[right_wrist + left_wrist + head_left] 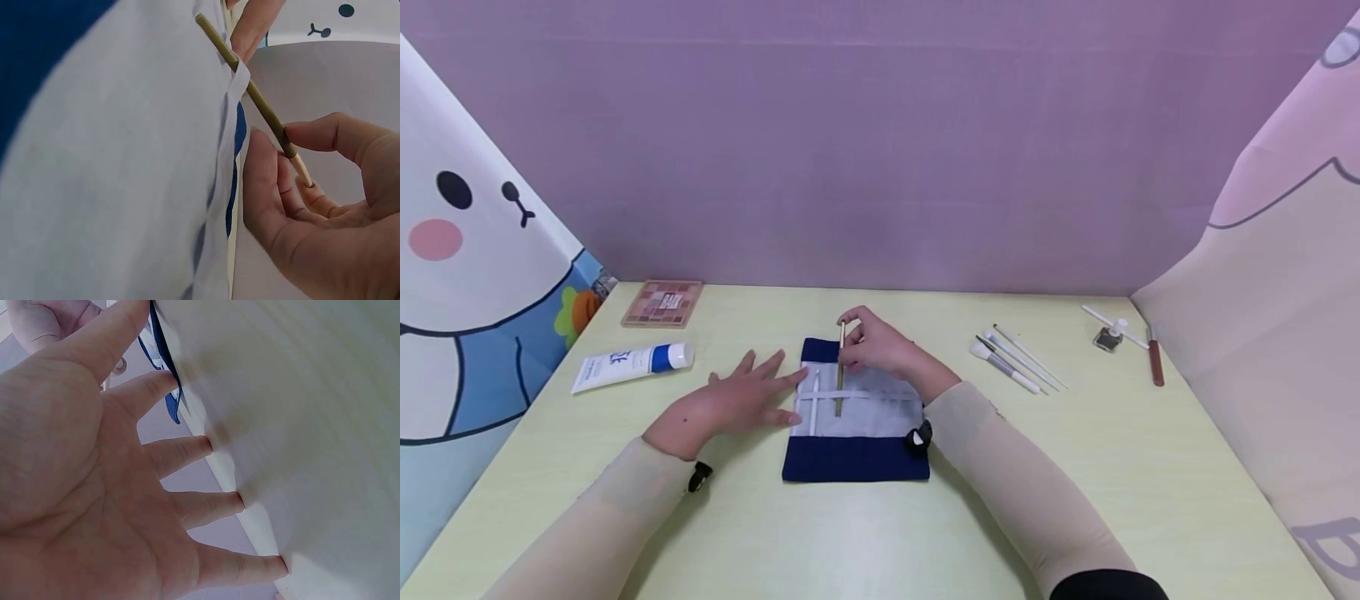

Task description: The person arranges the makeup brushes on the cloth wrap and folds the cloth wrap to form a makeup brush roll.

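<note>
**Sliding the gold brush under the roll's strap**

Right hand pinches a slim olive-gold brush handle near its far end, thumb and fingers curled round it; the handle lies lengthwise on the open navy-and-grey fabric brush roll at the middle of the pale yellow-green counter, threaded under the thin white elastic strap; the right wrist view shows the stick passing through a loop of that strap. Left hand lies flat, fingers straight and spread, fingertips touching the roll's left edge, holding nothing; a white-handled brush already sits in the slot just beside the gold one.

To do this well, I'd judge: keep the left hand pressing the fabric so the roll doesn't creep along the counter; feed the handle straight and parallel to the white one, low against the cloth, so the strap doesn't bunch; ease the pinch only once the strap sits near the handle's middle; a slanted push could snag the loop or nudge the neighbour.

Well apart to the right lie several white-handled makeup brushes; further right a small jar and a reddish-brown pencil; to the left a white tube with a blue band and a pink eyeshadow palette.
</note>
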The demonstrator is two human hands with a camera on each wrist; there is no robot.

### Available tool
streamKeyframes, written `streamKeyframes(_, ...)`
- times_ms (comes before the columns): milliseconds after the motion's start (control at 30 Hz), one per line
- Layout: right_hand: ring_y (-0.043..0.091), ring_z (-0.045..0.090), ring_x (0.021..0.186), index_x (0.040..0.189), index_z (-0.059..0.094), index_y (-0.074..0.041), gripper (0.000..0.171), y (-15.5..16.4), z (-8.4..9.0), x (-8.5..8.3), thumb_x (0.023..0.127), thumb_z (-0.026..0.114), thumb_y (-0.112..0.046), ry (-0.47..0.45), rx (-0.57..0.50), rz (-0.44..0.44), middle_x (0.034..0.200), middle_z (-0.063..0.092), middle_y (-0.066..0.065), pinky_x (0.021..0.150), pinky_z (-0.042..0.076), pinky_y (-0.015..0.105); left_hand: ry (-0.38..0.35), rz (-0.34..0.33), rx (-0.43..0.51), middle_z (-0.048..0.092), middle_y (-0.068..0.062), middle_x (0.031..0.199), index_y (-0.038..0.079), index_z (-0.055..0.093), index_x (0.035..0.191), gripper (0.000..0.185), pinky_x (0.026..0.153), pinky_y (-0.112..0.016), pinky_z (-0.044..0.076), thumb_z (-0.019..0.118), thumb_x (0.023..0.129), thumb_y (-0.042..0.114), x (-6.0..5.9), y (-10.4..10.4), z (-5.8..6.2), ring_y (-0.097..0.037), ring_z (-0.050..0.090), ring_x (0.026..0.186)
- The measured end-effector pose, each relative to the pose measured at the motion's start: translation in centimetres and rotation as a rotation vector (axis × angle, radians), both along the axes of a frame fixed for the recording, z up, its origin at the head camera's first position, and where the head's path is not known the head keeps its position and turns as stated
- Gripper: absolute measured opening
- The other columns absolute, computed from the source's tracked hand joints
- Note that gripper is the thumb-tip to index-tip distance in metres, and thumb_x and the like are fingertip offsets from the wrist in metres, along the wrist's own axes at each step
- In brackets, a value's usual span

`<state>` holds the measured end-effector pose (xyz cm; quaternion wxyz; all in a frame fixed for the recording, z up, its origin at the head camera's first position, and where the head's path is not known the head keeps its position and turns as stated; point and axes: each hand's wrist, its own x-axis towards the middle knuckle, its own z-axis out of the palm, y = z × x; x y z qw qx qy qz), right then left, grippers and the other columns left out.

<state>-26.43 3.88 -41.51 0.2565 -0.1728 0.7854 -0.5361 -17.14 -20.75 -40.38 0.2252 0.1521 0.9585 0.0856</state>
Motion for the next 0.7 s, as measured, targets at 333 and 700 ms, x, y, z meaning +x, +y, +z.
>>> streamKeyframes(333, 0.014, 0.060, 0.080, 0.147, 0.046, -0.007, 0.057, 0.5, -0.1, 0.8, 0.097, 0.073, -0.011, 0.107, 0.172, 0.066, 0.098, 0.067, 0.003, 0.069, 0.050, 0.024, 0.002, 0.004, 0.003, 0.011, -0.023, 0.180, 0.033, 0.030, 0.170, 0.083, 0.104, -0.099, 0.019, 0.059, 0.101, 0.067, -0.1, -0.1, -0.2, -0.069, 0.006, 0.158)
streamKeyframes(700, 0.014, 0.063, 0.093, 0.131, 0.069, -0.015, 0.031, 0.9, -0.2, 2.0, 0.105, 0.067, -0.032, 0.225, 0.372, 0.127, 0.114, 0.073, 0.001, 0.081, 0.052, 0.029, 0.010, -0.005, 0.003, 0.011, -0.024, 0.180, 0.031, 0.030, 0.170, 0.082, 0.103, -0.099, 0.019, 0.059, 0.102, 0.066, -0.2, 0.0, -0.3, -0.069, 0.006, 0.158)
